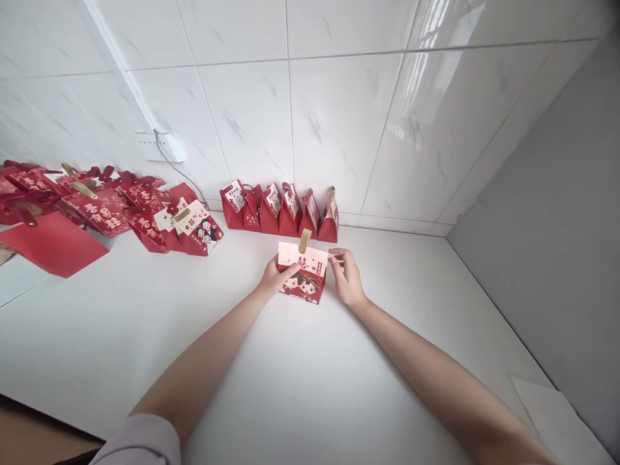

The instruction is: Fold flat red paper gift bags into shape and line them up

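Note:
A red and cream gift box (pixel 304 284) with a cartoon couple on its front stands upright on the white table, a gold strap (pixel 305 241) looped at its top. My left hand (pixel 275 279) grips the box's left side, thumb across the front. At the upper right corner of the box is my right hand (pixel 347 276), its thumb and fingers pinched together. Whatever those fingertips hold, if anything, is too small to make out. Just behind the box, several similar red gift boxes (pixel 281 216) stand in a row against the wall.
More red gift boxes (pixel 104 213) are crowded together at the back left. A plain red piece (pixel 53 242) lies at the far left, beside part of another person's hand (pixel 4 253). A wall socket (pixel 159 147) has a cable running down. White paper (pixel 557 413) is at the lower right.

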{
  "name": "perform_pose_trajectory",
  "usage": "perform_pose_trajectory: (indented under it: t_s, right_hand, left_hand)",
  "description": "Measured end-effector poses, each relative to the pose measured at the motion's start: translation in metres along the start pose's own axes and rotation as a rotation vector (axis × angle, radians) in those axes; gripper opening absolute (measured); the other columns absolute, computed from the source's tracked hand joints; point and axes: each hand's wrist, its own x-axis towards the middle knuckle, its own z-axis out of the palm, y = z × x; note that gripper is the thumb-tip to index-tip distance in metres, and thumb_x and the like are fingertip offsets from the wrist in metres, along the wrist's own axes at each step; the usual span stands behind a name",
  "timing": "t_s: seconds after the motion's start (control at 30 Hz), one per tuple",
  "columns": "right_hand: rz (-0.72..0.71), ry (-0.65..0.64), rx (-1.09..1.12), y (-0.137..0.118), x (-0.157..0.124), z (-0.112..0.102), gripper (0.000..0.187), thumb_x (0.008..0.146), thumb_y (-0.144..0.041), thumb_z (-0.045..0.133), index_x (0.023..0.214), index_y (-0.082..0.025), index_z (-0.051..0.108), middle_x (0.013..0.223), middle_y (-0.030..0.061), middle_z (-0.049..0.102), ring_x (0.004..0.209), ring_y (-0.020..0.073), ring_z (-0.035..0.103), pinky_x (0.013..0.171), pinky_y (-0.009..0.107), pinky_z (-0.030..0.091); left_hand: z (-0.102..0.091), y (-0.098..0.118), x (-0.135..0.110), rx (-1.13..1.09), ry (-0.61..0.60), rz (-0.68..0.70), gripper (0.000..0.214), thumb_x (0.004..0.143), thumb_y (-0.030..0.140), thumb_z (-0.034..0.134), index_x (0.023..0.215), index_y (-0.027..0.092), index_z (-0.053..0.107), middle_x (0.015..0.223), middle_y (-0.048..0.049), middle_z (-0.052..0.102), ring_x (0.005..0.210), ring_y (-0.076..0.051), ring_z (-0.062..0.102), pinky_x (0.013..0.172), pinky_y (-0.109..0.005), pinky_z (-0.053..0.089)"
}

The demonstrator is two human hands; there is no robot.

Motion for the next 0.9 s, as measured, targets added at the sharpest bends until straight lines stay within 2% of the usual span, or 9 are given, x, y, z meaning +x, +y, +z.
perform_pose_trajectory:
  t_s: [0.1, 0.17, 0.27, 0.33, 0.43, 0.5, 0.6, 0.77, 0.9]
  right_hand:
    - [-0.180, 0.082, -0.025, -0.026, 0.005, -0.006, 0.026, 0.101, -0.035, 0.041, 0.121, -0.021, 0.051, 0.124, 0.0127, 0.056, 0.110, 0.0235, 0.058, 0.091, 0.041, 0.050]
    - [-0.346, 0.058, -0.096, -0.050, 0.012, -0.010, 0.026, 0.100, -0.030, 0.044, 0.124, -0.024, 0.052, 0.130, 0.0124, 0.054, 0.122, 0.0259, 0.052, 0.096, 0.044, 0.048]
    - [-0.559, -0.118, -0.300, -0.087, 0.028, -0.016, 0.035, 0.098, -0.025, 0.048, 0.133, -0.028, 0.050, 0.142, 0.0093, 0.050, 0.130, 0.0282, 0.047, 0.107, 0.049, 0.039]
    - [-0.596, -0.261, -0.446, -0.105, 0.041, -0.020, 0.043, 0.095, -0.022, 0.053, 0.137, -0.028, 0.048, 0.149, 0.0074, 0.045, 0.136, 0.0299, 0.041, 0.111, 0.051, 0.032]
    - [-0.572, -0.364, -0.549, -0.116, 0.055, -0.027, 0.040, 0.091, -0.017, 0.060, 0.129, -0.025, 0.055, 0.141, 0.0089, 0.054, 0.133, 0.0311, 0.044, 0.114, 0.056, 0.023]
    - [-0.513, -0.421, -0.546, -0.116, 0.060, -0.035, 0.026, 0.090, -0.015, 0.060, 0.115, -0.022, 0.061, 0.122, 0.0089, 0.065, 0.117, 0.0276, 0.057, 0.108, 0.051, 0.033]
    - [-0.411, -0.492, -0.515, -0.112, 0.061, -0.052, 0.010, 0.092, -0.017, 0.059, 0.100, -0.021, 0.063, 0.098, 0.0054, 0.070, 0.089, 0.0217, 0.064, 0.082, 0.035, 0.047]
    - [-0.269, -0.517, -0.503, -0.112, 0.059, -0.076, 0.011, 0.090, -0.013, 0.059, 0.093, -0.022, 0.065, 0.095, 0.0024, 0.071, 0.084, 0.0192, 0.064, 0.069, 0.029, 0.044]
    - [-0.199, -0.536, -0.544, -0.115, 0.059, -0.081, 0.010, 0.090, -0.017, 0.060, 0.088, -0.022, 0.068, 0.092, 0.0022, 0.072, 0.079, 0.0184, 0.064, 0.064, 0.028, 0.042]
  left_hand:
    - [0.003, 0.001, -0.003, 0.035, -0.014, -0.005, 0.053, 0.068, 0.047, 0.081, 0.106, 0.013, 0.067, 0.111, -0.0143, 0.072, 0.103, -0.030, 0.068, 0.090, -0.042, 0.054]
    - [0.004, 0.002, -0.004, 0.057, -0.009, -0.002, 0.052, 0.069, 0.046, 0.080, 0.106, 0.013, 0.068, 0.111, -0.0142, 0.072, 0.103, -0.030, 0.068, 0.091, -0.043, 0.054]
    - [0.004, 0.002, -0.005, 0.102, -0.028, 0.032, 0.052, 0.072, 0.045, 0.078, 0.111, 0.013, 0.067, 0.111, -0.0129, 0.073, 0.105, -0.030, 0.067, 0.093, -0.043, 0.053]
    - [0.003, 0.001, -0.005, 0.137, -0.038, 0.051, 0.052, 0.072, 0.045, 0.078, 0.112, 0.013, 0.066, 0.111, -0.0125, 0.073, 0.105, -0.030, 0.067, 0.092, -0.042, 0.053]
    - [0.002, -0.001, -0.004, 0.169, -0.030, 0.042, 0.054, 0.070, 0.045, 0.079, 0.112, 0.013, 0.065, 0.110, -0.0129, 0.073, 0.104, -0.030, 0.068, 0.091, -0.042, 0.054]
    - [0.000, -0.003, -0.003, 0.166, -0.024, 0.018, 0.055, 0.069, 0.046, 0.080, 0.110, 0.013, 0.066, 0.111, -0.0132, 0.073, 0.104, -0.030, 0.068, 0.091, -0.042, 0.055]
    - [-0.002, -0.006, -0.002, 0.144, -0.034, -0.020, 0.056, 0.068, 0.047, 0.080, 0.109, 0.012, 0.066, 0.111, -0.0141, 0.073, 0.103, -0.031, 0.069, 0.090, -0.043, 0.055]
    - [-0.003, -0.010, 0.001, 0.108, -0.048, -0.014, 0.055, 0.067, 0.047, 0.081, 0.108, 0.013, 0.068, 0.111, -0.0140, 0.073, 0.103, -0.031, 0.069, 0.090, -0.042, 0.056]
    - [-0.003, -0.013, 0.003, 0.051, -0.067, -0.036, 0.056, 0.067, 0.047, 0.082, 0.109, 0.012, 0.067, 0.112, -0.0150, 0.073, 0.102, -0.031, 0.069, 0.090, -0.043, 0.056]
